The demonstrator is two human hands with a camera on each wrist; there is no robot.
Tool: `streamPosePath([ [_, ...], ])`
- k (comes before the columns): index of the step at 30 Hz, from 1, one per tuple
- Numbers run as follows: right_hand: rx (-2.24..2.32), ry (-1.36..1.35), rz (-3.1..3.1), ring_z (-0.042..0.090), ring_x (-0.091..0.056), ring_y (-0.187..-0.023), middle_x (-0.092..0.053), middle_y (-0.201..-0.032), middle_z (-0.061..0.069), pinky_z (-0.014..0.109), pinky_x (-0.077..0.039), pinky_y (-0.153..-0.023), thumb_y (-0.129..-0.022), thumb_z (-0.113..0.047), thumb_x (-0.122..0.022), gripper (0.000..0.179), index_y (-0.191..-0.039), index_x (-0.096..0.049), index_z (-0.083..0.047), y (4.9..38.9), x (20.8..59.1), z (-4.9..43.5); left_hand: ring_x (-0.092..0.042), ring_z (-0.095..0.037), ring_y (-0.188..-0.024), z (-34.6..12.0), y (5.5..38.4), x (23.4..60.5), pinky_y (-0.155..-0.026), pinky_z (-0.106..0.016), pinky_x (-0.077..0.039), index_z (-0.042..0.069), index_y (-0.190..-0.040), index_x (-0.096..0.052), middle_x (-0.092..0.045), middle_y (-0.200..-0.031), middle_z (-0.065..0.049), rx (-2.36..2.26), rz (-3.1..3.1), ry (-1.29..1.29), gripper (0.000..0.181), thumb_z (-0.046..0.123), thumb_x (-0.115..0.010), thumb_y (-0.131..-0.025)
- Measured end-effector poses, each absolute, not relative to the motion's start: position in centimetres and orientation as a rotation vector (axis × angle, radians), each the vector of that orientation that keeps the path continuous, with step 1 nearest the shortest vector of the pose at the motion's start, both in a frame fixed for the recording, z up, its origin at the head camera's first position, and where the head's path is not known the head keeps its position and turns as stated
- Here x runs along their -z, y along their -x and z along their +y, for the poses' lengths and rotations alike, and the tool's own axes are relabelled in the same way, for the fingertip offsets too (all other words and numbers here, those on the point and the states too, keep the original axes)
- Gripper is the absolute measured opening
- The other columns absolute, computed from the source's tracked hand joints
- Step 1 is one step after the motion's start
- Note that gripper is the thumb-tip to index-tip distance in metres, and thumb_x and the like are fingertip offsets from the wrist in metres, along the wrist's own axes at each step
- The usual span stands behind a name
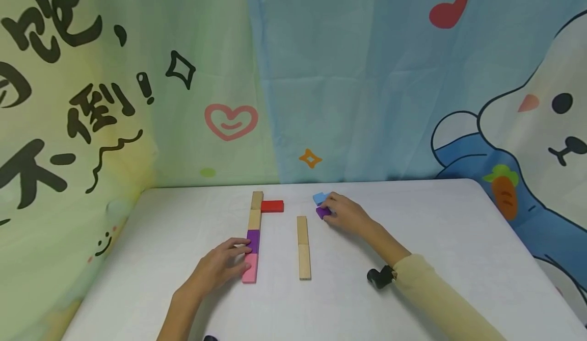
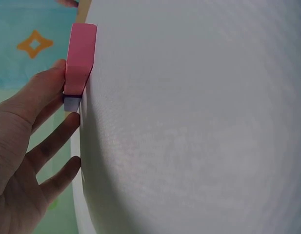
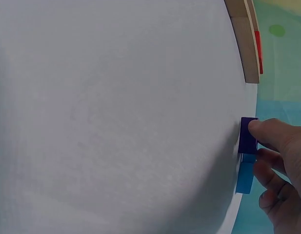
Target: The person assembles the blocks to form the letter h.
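My left hand (image 1: pixel 219 268) lies along the left side of a block row, its fingers spread. The fingertips touch a purple block (image 1: pixel 254 240) and the thumb touches the pink block (image 1: pixel 249 269) at the near end. Farther up the row are two plain wooden blocks (image 1: pixel 255 219), with a red block (image 1: pixel 272 206) sticking out to the right. At the back right, my right hand (image 1: pixel 345 213) pinches a dark purple block (image 3: pixel 248 136) between thumb and fingers. This block sits against light blue blocks (image 3: pixel 245 176), partly hidden by the fingers in the head view.
Two plain wooden blocks (image 1: pixel 303 249) lie end to end between the hands. Everything lies on a white-covered table (image 1: pixel 348 300). A printed curtain (image 1: pixel 339 101) hangs behind the table's back edge. A black wrist camera (image 1: pixel 379 277) sticks out by the right sleeve.
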State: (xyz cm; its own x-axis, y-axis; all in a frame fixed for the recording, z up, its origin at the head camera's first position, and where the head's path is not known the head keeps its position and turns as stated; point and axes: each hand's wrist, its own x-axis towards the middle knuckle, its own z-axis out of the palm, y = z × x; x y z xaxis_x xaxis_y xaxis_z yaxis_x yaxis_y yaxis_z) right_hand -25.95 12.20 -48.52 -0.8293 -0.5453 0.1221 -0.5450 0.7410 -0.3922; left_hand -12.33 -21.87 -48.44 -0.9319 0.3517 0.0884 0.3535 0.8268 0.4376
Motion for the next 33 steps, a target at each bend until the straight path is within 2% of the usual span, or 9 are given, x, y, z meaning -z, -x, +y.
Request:
streamPosePath([
  [9,0.643,0.935,2.904,0.02,-0.059,-0.099,-0.061,-0.104,0.004,0.036,-0.051,-0.087,-0.08,-0.018,-0.069,0.025,-0.103,-0.066,-0.008,26.3,48.4,12.3,-0.057,-0.016,-0.112,-21.9,12.3,48.5,-0.091,-0.038,-0.05,0.021,-0.115,-0.065,-0.056,-0.124,0.007,0.731,-3.001,0.553,0.037,0.031,-0.07,-0.08],
  [19,0.731,0.911,2.823,0.013,-0.053,-0.088,-0.059,-0.101,0.002,0.031,-0.051,-0.082,-0.082,-0.018,-0.068,0.032,-0.112,-0.063,-0.009,26.7,48.9,13.0,-0.058,-0.016,-0.112,-21.9,12.4,48.6,-0.091,-0.038,-0.05,0.019,-0.114,-0.065,-0.058,-0.122,0.006,0.741,-2.98,0.577,0.037,0.029,-0.071,-0.079],
  [26,0.809,0.903,2.816,0.017,-0.056,-0.091,-0.06,-0.103,0.005,0.034,-0.05,-0.082,-0.08,-0.021,-0.071,0.033,-0.109,-0.065,-0.006,26.9,48.1,13.1,-0.057,-0.016,-0.113,-21.8,12.4,48.3,-0.093,-0.038,-0.049,0.019,-0.116,-0.064,-0.057,-0.123,0.006,0.749,-3.009,0.568,0.039,0.033,-0.069,-0.08],
  [33,0.891,0.896,2.791,0.016,-0.056,-0.086,-0.06,-0.101,0.004,0.027,-0.049,-0.075,-0.081,-0.021,-0.07,0.034,-0.111,-0.064,-0.007,27.0,47.0,12.5,-0.056,-0.017,-0.114,-21.7,12.4,48.3,-0.095,-0.039,-0.048,0.019,-0.118,-0.063,-0.056,-0.124,0.006,0.762,-3.027,0.555,0.04,0.034,-0.068,-0.08],
])
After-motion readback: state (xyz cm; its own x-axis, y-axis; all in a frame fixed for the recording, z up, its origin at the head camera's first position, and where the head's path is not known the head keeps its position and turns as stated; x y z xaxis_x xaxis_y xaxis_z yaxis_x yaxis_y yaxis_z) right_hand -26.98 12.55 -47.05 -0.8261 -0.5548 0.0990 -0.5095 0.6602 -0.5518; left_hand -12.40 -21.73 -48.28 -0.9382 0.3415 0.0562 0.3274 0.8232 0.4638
